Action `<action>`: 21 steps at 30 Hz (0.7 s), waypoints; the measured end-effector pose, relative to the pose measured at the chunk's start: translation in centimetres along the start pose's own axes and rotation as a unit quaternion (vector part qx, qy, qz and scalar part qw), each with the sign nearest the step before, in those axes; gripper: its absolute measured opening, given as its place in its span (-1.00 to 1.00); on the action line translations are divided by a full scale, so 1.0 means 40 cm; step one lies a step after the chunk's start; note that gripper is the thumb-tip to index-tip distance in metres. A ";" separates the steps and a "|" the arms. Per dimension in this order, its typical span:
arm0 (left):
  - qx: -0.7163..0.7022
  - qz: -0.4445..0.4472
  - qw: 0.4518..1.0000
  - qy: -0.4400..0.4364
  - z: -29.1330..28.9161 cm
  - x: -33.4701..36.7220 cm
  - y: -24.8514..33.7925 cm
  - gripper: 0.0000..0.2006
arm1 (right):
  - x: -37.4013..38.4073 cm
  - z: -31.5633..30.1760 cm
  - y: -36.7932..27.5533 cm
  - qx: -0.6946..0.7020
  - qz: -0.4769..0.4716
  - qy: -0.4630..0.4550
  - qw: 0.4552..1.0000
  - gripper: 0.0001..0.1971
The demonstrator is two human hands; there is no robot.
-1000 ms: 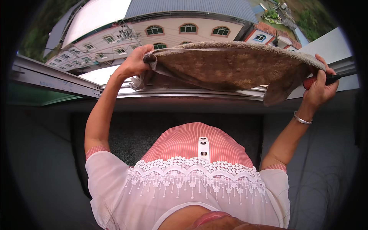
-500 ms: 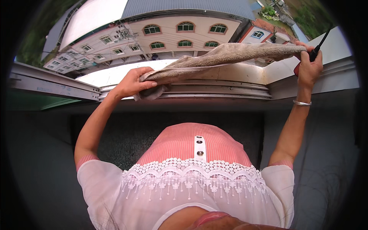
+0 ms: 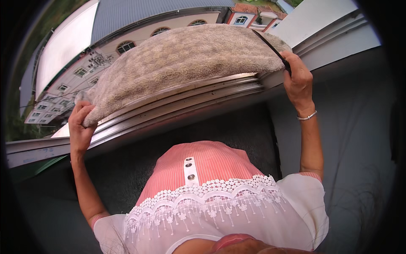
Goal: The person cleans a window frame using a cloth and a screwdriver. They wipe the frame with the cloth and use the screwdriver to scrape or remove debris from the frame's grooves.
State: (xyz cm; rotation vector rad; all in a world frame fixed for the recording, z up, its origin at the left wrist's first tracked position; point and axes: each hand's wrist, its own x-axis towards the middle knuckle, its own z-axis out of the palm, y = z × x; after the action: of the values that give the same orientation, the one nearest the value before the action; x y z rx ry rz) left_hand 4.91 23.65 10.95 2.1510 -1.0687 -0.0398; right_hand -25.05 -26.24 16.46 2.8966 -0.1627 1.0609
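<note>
A beige-grey towel (image 3: 182,55) with a fuzzy surface is stretched between my two hands, bulging out over the window opening. My left hand (image 3: 82,127) is closed on its left end. At the other end, my right hand (image 3: 299,82) is closed on the towel's edge and on a slim black tool (image 3: 270,48) with a long thin shaft. The tool points up and left across the towel. Its handle is mostly hidden in my fingers, and I cannot tell its exact kind.
Metal window rails (image 3: 182,106) run below the towel, with a white side frame (image 3: 334,36) at the right. A frame piece (image 3: 38,154) with a green edge lies at the left. Outside, far below, stand pale buildings with a blue-grey roof (image 3: 156,15).
The towel went from a narrow, bunched strip to a broad, spread sheet. My left hand moved left and lower; my right hand moved left. The whole view has tilted.
</note>
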 end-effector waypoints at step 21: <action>-0.088 -0.013 0.995 0.040 0.283 -0.144 0.004 -0.93 | -0.170 -0.117 -0.048 -0.009 0.159 -0.406 0.900 -0.72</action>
State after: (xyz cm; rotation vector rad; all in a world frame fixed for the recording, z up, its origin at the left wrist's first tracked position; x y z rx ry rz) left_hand -2.65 20.94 1.11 1.9905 -0.9541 -0.0574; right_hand -32.98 -23.36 15.60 3.1501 -0.6787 -0.2185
